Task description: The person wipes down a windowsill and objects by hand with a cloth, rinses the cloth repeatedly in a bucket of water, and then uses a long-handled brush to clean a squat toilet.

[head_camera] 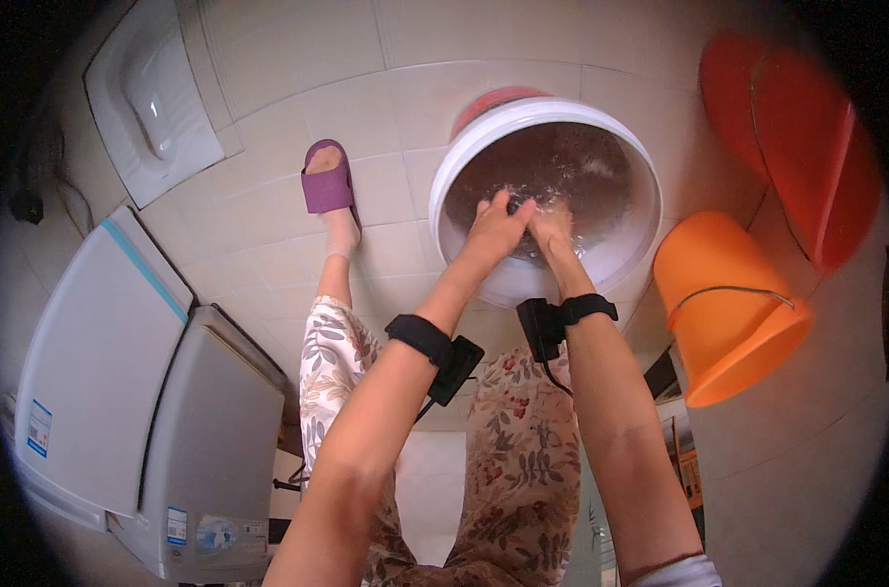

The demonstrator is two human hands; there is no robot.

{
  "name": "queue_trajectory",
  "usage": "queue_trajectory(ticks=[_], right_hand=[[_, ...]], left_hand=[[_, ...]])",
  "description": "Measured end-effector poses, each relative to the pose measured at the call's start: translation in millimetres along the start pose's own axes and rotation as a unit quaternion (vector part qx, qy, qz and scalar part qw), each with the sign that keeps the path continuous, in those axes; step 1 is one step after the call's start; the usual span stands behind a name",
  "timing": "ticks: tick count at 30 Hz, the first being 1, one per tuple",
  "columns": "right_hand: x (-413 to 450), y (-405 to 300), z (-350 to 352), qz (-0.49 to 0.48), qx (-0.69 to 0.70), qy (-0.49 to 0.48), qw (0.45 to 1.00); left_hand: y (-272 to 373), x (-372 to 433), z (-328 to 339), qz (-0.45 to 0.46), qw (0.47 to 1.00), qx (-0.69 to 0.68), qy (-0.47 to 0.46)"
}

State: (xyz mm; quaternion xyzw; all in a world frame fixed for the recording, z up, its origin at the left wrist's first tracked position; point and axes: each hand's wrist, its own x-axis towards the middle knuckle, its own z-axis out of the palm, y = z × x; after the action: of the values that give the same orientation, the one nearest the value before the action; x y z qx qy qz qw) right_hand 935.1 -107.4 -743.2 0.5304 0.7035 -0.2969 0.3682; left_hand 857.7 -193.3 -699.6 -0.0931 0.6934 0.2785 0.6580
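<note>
A white round bucket (455, 165) stands before me with brownish, rippling water (554, 161) in it. Both my hands reach over its near side and meet close together at the water. My left hand (497, 227) has its thumb and a finger spread at the surface; a small dark patch shows between them, and I cannot make out what it is. My right hand (552, 224) dips in beside it, its fingers blurred by splashing water. Whether either hand grips something below the surface is hidden. Each forearm wears a black strap with a small box.
Behind the bucket peeks a red rim (499, 103). To the right are an orange bucket (723, 279) with a wire handle and a large red basin (789, 139). A squat toilet (151, 103) and a grey-white appliance (122, 345) stand left. My purple slipper (328, 183) rests on floor tiles.
</note>
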Motion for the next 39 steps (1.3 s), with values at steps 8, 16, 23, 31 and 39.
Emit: queue_trajectory(ticks=[8, 16, 23, 31, 39], right_hand=[[-107, -36, -9, -0.153, 0.387, -0.055, 0.908], [-42, -42, -21, -0.117, 0.037, 0.160, 0.979], [-30, -21, -51, -0.231, -0.104, 0.177, 0.951], [-43, 6, -14, -0.275, -0.131, 0.032, 0.952], [-98, 7, -68, -0.274, 0.183, -0.034, 0.944]], left_hand=[[-6, -11, -30, -0.167, 0.904, -0.392, -0.032], [18, -40, -17, -0.128, 0.912, -0.388, 0.031], [-17, -32, -34, 0.028, 0.983, -0.131, 0.125], [3, -44, -12, 0.245, 0.960, 0.060, 0.125], [-5, -33, -18, 0.288, 0.951, 0.109, -0.028]])
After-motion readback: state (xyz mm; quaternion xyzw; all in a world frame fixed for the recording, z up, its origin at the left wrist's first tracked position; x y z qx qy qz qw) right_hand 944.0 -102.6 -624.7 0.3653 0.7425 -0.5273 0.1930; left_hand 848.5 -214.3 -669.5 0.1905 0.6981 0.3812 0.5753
